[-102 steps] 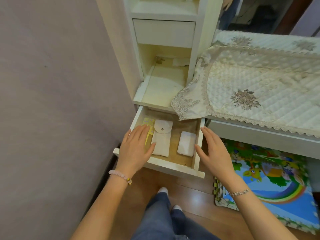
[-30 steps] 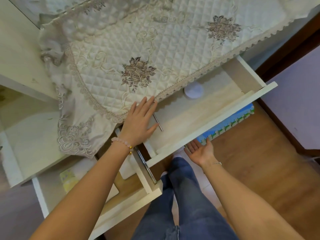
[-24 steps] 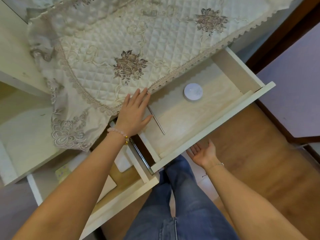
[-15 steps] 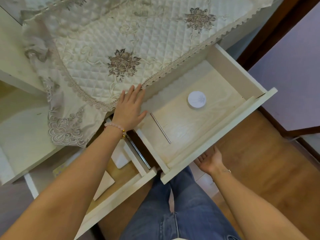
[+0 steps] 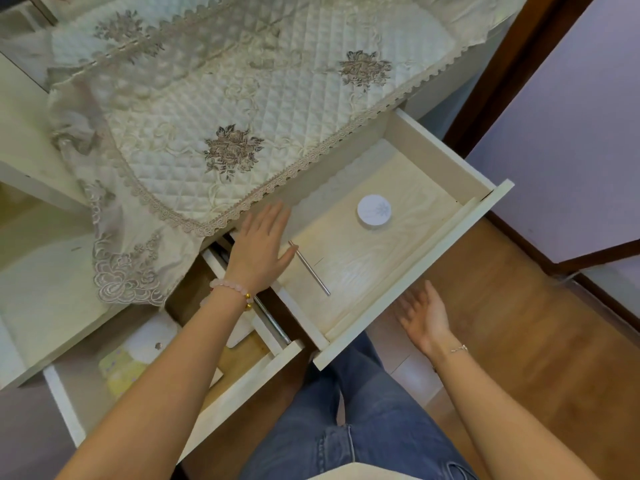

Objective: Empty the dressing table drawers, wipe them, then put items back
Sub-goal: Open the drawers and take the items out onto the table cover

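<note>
Both drawers open, both hands empty

The wide drawer (image 5: 415,271) stands open under the lace-edged quilted cloth (image 5: 242,109). All that's in it is a round white tin (image 5: 375,212) toward the far right and a thin metal rod (image 5: 309,267) lying slantwise at the left. The left hand (image 5: 261,244), pink bead bracelet (image 5: 230,287) on the wrist, is flat with fingers straight over the drawer's far left corner. Its thumb is right beside the rod's far end and it's gripping nothing; can't tell if the palm actually touches the drawer wall. The right hand (image 5: 424,315) is palm-up, fingers relaxed and empty, just on the near side of the drawer front, above the wood floor (image 5: 519,323). Off to the left, the small drawer (image 5: 249,382) is open too, with a white pouch (image 5: 149,339) and a yellow packet (image 5: 121,372) inside, partly hidden by the left forearm.
</note>
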The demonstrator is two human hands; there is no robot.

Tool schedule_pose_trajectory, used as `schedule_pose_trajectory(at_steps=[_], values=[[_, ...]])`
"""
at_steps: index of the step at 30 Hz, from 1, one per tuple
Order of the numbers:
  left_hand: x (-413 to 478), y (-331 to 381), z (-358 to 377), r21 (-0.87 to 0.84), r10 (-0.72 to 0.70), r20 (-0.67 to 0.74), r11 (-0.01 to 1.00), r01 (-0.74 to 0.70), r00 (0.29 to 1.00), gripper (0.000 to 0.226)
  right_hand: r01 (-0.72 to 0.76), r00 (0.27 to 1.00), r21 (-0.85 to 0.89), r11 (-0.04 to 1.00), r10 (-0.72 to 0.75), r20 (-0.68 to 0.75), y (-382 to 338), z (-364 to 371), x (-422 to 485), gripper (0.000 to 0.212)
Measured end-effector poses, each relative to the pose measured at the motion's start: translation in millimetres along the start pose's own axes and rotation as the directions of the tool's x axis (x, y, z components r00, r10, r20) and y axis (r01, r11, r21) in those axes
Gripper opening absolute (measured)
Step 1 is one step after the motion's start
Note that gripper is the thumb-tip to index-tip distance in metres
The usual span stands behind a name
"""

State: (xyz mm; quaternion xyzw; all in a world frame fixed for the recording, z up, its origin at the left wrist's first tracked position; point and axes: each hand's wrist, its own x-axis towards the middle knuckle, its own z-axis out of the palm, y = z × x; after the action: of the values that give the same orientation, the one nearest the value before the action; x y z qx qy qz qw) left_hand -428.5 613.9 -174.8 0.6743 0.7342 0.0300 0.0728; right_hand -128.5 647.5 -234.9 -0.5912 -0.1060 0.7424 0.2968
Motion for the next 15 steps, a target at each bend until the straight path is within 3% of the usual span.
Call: schedule_pose_trajectory(at_steps=[2,4,7,11,15], values=[[-7.7,13.3,-6.3,-0.008,0.009,-0.017,1.000,-0.009,1.000,0.066,0.169,0.984,-0.161,0.972,-0.176,-0.026,-14.0,0.8,-13.7,0.052],[-15.2,26.8,-13.8,-0.003,0.016,-0.056,1.000,-0.016,0.998,0.065,0.333,0.928,-0.349,0.876,-0.370,-0.041,-28.5,3.1,-27.5,0.049],[-23.9,43.7,-27.4,0.031,0.025,-0.121,0.999,-0.022,0.992,0.066,0.524,0.794,-0.617,0.587,-0.599,0.103,-48.0,10.6,-50.8,0.055],[-31.5,57.1,-46.5,0.079,0.074,-0.220,0.995,-0.058,0.973,0.063,0.571,0.597,-0.819,0.053,-0.712,0.370,-66.9,23.9,-82.0,0.061],[-37.3,63.2,-62.3,0.067,0.093,-0.285,0.995,-0.077,0.954,0.061,0.525,0.500,-0.840,-0.138,-0.748,0.436,-77.1,29.7,-108.7,0.063]])
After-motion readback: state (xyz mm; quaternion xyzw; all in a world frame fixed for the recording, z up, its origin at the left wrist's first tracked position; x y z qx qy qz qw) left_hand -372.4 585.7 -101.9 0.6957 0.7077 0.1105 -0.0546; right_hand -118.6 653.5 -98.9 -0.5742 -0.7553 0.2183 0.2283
